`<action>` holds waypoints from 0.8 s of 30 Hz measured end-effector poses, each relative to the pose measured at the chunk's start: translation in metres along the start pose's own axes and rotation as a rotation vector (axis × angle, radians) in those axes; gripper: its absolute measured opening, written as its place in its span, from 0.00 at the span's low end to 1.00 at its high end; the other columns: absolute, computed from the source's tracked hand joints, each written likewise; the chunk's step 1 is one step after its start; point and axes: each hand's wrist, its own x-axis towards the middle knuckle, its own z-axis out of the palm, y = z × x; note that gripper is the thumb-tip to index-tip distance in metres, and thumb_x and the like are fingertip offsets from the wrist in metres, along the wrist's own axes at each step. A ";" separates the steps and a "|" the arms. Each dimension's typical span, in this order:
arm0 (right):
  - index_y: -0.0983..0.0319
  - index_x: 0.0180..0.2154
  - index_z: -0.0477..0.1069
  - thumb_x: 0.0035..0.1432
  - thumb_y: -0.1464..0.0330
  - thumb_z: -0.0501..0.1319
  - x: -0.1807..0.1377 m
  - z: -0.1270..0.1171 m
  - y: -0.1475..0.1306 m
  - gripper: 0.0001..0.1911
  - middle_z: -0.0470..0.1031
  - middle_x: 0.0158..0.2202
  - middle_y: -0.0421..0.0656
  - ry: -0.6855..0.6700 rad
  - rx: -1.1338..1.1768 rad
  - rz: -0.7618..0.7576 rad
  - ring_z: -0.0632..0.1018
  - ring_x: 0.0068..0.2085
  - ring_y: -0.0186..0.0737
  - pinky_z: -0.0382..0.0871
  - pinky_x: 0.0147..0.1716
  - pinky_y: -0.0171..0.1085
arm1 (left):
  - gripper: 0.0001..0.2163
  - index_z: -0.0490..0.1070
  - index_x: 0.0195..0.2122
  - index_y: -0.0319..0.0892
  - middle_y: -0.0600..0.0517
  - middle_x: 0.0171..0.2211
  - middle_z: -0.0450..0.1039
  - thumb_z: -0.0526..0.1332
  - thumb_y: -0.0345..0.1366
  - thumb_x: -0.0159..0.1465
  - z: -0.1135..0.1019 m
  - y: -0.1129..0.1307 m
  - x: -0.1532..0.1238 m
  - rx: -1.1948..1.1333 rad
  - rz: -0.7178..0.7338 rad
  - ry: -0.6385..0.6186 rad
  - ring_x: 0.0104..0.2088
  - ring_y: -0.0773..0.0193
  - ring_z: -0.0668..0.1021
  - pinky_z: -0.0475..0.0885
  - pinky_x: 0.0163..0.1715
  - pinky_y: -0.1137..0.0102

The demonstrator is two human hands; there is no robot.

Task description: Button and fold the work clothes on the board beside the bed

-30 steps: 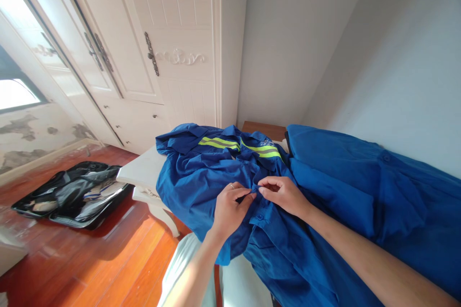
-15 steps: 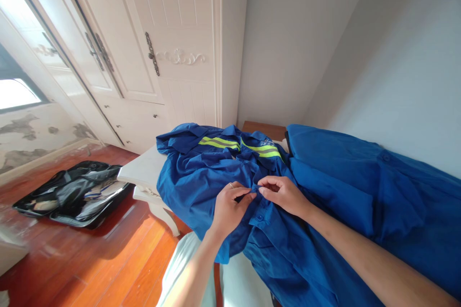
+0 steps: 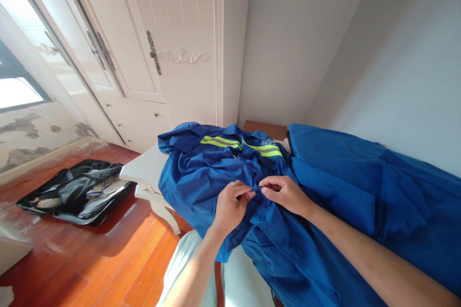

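A blue work jacket with yellow and grey reflective stripes lies spread before me, its front edge running down toward my lap. My left hand pinches the jacket's front placket between thumb and fingers. Facing it, my right hand pinches the same placket from the other side, the fingertips of both hands almost meeting. Whatever small part sits between the fingertips is hidden. Just below my hands, a blue button shows on the cloth.
More blue clothing is heaped at the right. Under the jacket stands a white table. An open black suitcase with clothes lies on the wooden floor at left. A white wardrobe rises behind.
Both hands keep their pinch on the placket, with barely any shift of the fingers. The whole view has moved very slightly.
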 end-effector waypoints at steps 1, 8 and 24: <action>0.61 0.31 0.74 0.53 0.61 0.61 0.000 0.000 -0.001 0.10 0.72 0.25 0.39 -0.011 0.005 0.003 0.70 0.27 0.36 0.63 0.28 0.34 | 0.07 0.79 0.35 0.45 0.50 0.32 0.77 0.60 0.32 0.63 0.000 0.000 0.000 0.009 0.006 -0.005 0.34 0.61 0.75 0.69 0.36 0.68; 0.61 0.32 0.71 0.55 0.61 0.59 0.000 0.001 -0.001 0.10 0.69 0.26 0.38 -0.089 0.055 -0.021 0.67 0.27 0.34 0.61 0.27 0.33 | 0.08 0.77 0.33 0.44 0.51 0.31 0.76 0.58 0.29 0.64 -0.001 -0.002 0.001 0.020 0.048 -0.030 0.33 0.62 0.74 0.69 0.35 0.68; 0.61 0.38 0.74 0.55 0.52 0.62 0.003 0.001 0.004 0.19 0.76 0.34 0.42 0.008 0.133 0.042 0.75 0.37 0.42 0.69 0.38 0.37 | 0.12 0.79 0.43 0.43 0.49 0.34 0.78 0.62 0.41 0.64 -0.008 0.007 -0.002 -0.112 0.027 0.020 0.34 0.62 0.77 0.72 0.35 0.70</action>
